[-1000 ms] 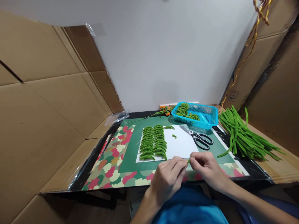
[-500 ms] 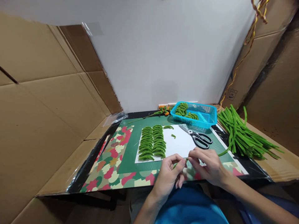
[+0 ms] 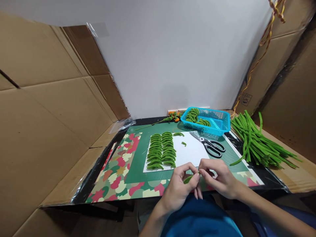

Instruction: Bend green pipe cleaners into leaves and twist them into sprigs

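Observation:
Between my left hand point(image 3: 184, 184) and my right hand point(image 3: 218, 177) is a short green pipe cleaner piece point(image 3: 188, 179), held over the mat's front edge. My left thumb and forefinger pinch it, and most of it shows inside the left hand. My right fingertips are pressed together at its right end, touching the left ones. Just beyond, a white sheet point(image 3: 190, 153) carries two columns of curved green pipe cleaner pieces point(image 3: 161, 151). A single curved piece and a small bent bit point(image 3: 184, 144) lie to their right. Black-handled scissors point(image 3: 209, 144) rest, blades parted slightly, on the sheet's right side.
A blue plastic basket point(image 3: 223, 123) at the back holds more green pieces. To its left lies an orange-flowered stem point(image 3: 172, 117). A heap of long green pipe cleaners point(image 3: 261, 144) sits at the right. Cardboard walls point(image 3: 61, 108) flank the green mat point(image 3: 138, 158); twisted wire hangs at right.
The view has shifted slightly. Both hands remain together, with the fingers a little changed; more of the green piece shows in my left hand.

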The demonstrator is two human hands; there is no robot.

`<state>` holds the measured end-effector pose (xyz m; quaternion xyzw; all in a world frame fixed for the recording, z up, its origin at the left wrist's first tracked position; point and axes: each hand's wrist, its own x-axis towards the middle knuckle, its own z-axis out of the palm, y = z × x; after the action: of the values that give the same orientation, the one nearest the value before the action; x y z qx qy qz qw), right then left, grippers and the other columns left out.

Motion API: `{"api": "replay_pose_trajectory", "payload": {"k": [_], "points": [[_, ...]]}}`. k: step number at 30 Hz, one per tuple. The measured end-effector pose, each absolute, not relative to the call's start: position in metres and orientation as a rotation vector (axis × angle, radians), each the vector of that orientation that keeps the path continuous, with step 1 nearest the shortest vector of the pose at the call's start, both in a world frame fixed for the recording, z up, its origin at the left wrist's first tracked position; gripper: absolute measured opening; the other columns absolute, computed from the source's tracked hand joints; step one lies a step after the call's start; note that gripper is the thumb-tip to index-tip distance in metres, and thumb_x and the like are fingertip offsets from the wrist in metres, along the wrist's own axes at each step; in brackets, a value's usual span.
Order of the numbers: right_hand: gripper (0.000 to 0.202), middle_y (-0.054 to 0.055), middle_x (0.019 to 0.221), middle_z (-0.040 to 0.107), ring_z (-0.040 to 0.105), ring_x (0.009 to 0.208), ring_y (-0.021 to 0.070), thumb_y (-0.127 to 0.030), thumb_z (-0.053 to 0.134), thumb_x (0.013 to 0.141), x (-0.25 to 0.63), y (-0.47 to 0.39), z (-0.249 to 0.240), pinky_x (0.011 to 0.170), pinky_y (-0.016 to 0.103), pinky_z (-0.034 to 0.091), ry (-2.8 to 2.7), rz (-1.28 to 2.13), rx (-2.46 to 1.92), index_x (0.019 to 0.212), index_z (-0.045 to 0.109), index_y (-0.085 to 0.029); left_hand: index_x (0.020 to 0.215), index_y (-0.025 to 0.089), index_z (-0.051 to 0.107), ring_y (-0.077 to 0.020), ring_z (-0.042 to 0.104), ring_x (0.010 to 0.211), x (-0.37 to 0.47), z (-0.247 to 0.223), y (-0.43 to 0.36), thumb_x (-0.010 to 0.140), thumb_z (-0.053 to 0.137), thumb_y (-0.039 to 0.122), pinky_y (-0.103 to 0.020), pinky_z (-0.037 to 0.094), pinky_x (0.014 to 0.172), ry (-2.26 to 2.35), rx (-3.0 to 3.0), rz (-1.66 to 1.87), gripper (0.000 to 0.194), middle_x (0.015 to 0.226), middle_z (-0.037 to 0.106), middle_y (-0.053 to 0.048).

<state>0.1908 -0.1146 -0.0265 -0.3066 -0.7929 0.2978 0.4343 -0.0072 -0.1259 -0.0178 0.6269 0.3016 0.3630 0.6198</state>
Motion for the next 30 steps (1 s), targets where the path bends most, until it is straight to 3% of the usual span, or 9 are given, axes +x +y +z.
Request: {"api": "replay_pose_trajectory", "payload": {"k": [3,7,11,15,17,21,25,30], "points": [[0.049,-0.004,0.059,0.045,0.038,0.055,0.0118,-0.054,0.053,0.104,0.185,-0.109,-0.029,0.053,0.026,0.031,-1.737,1.185,-0.857,0.067,0.05,-0.021,0.091,0.019,0.061,-0.0151,0.061,0.073,-0.013,-0.012,-0.122,0.105,0.051,0.022,-0.026,0.045,0.068,0.913,2.176,0.942,0.017,0.083,0.065,-0.003],[0.057,-0.007,0.055,0.037,0.028,0.05,0.0099,-0.067,0.056,0.098,0.181,-0.097,-0.029,0.048,0.026,0.023,-1.659,1.435,-0.857,0.064,0.047,-0.022,0.089,0.018,0.062,-0.017,0.055,0.072,-0.019,-0.012,-0.112,0.102,0.044,0.008,-0.029,0.04,0.067,0.887,2.819,0.919,0.024,0.081,0.06,-0.003],[0.045,-0.005,0.063,0.043,0.036,0.06,0.0117,-0.049,0.051,0.106,0.185,-0.095,-0.022,0.057,0.026,0.028,-1.908,1.046,-0.842,0.072,0.053,-0.02,0.096,0.017,0.063,-0.0171,0.058,0.082,-0.017,-0.008,-0.114,0.105,0.05,0.02,-0.028,0.045,0.076,1.008,2.299,0.96,0.016,0.091,0.062,-0.004],[0.03,0.003,0.081,0.058,0.052,0.071,0.0156,-0.031,0.043,0.111,0.191,-0.098,-0.023,0.067,0.028,0.04,-2.073,0.719,-0.706,0.088,0.058,-0.02,0.089,0.017,0.063,-0.0148,0.058,0.076,-0.01,-0.006,-0.118,0.107,0.05,0.044,-0.026,0.049,0.073,0.906,1.584,0.905,0.035,0.081,0.06,-0.001],[0.026,0.005,0.087,0.06,0.055,0.075,0.017,-0.027,0.041,0.111,0.192,-0.099,-0.025,0.068,0.029,0.042,-2.12,0.638,-0.675,0.092,0.059,-0.021,0.084,0.016,0.061,-0.0129,0.057,0.066,-0.008,-0.009,-0.116,0.103,0.057,0.051,-0.025,0.049,0.066,0.855,1.391,0.913,0.041,0.075,0.058,0.001],[0.029,0.002,0.078,0.057,0.051,0.067,0.0157,-0.027,0.041,0.11,0.193,-0.099,-0.026,0.063,0.028,0.038,-2.129,0.583,-0.715,0.086,0.057,-0.022,0.088,0.016,0.062,-0.0124,0.06,0.06,-0.005,-0.015,-0.116,0.097,0.067,0.055,-0.025,0.052,0.063,0.84,1.318,0.929,0.041,0.074,0.061,0.001],[0.04,-0.002,0.065,0.048,0.04,0.058,0.0129,-0.037,0.045,0.108,0.191,-0.099,-0.029,0.057,0.028,0.031,-2.022,0.729,-0.81,0.073,0.053,-0.021,0.092,0.017,0.064,-0.0154,0.063,0.073,-0.005,-0.014,-0.121,0.105,0.058,0.043,-0.026,0.05,0.072,0.981,1.666,0.991,0.03,0.079,0.064,-0.002],[0.056,-0.005,0.051,0.043,0.034,0.046,0.0101,-0.065,0.058,0.098,0.188,-0.09,-0.041,0.047,0.026,0.025,-1.643,1.443,-0.846,0.064,0.051,-0.021,0.093,0.018,0.062,-0.0203,0.063,0.082,-0.005,-0.021,-0.119,0.107,0.044,0.014,-0.034,0.045,0.08,1.027,2.518,1.078,0.023,0.089,0.069,-0.006]]}}
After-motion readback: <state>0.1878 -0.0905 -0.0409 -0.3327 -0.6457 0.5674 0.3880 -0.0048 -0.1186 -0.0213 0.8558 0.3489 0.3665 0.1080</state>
